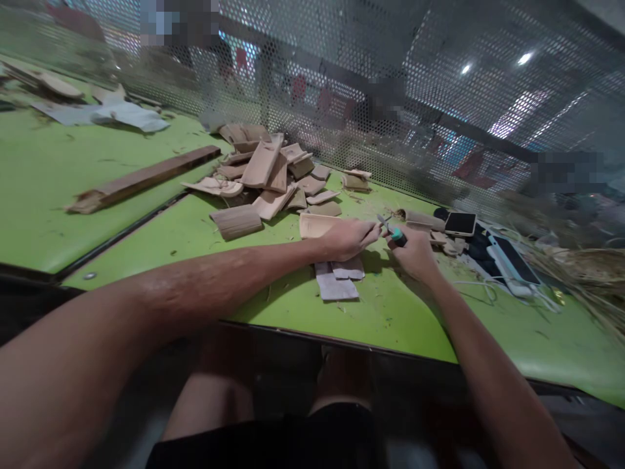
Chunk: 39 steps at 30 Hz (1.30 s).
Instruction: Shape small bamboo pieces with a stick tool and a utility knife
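My right hand (415, 253) is closed around a small tool (398, 236) with a teal and black handle. Its narrow metal end points up and left, close to the fingers of my left hand; the exact kind is too small to tell. My left hand (347, 240) is closed in a pinch just left of the tool, and what sits in its fingers is hidden. Behind its wrist lies a pale curved piece of bamboo (315, 225) on the green tabletop (405, 326). Below the left hand are small paper slips (336, 286).
A pile of curved bamboo pieces (273, 169) lies behind my left forearm. Farther left are a long wooden strip (146, 179) and crumpled paper (129, 116). Two phones (460, 224) and a white cable (481, 284) lie right. A perforated metal screen (342, 117) stands behind.
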Tool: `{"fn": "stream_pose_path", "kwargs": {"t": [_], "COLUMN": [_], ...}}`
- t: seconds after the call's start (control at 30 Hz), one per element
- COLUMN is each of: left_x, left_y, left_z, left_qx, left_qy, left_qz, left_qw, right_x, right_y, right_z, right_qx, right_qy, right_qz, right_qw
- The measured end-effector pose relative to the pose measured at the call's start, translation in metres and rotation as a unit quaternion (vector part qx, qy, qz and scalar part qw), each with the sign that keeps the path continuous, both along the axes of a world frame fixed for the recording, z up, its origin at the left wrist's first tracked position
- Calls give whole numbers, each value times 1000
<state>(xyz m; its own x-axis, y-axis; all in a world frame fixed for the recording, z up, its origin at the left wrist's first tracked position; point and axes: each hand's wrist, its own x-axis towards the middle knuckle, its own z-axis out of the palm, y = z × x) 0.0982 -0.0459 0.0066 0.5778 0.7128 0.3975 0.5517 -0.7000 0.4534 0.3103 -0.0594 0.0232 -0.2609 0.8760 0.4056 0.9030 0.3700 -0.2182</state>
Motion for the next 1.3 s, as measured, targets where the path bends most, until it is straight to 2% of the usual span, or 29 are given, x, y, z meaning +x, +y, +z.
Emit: {"fn": "stream_pose_path", "kwargs": {"t": [0.5, 1.0, 1.3], "left_x": [1, 1, 1], "left_y": [0, 4, 7], "left_z": [-1, -3, -4], "left_qx": [-2, -28, -39], "left_qy": [-10, -57, -90], "left_qz": [0, -18, -26], "left_qw": [1000, 998, 995], "right_x": [-8, -12, -12], "right_y": [-6, -10, -10], "right_z": [1, 1, 5], "right_qx": [33, 50, 68], "right_qy": [-100, -128, -128], "right_qz": [-100, -115, -148], "right_qw": [989, 984, 978]}}
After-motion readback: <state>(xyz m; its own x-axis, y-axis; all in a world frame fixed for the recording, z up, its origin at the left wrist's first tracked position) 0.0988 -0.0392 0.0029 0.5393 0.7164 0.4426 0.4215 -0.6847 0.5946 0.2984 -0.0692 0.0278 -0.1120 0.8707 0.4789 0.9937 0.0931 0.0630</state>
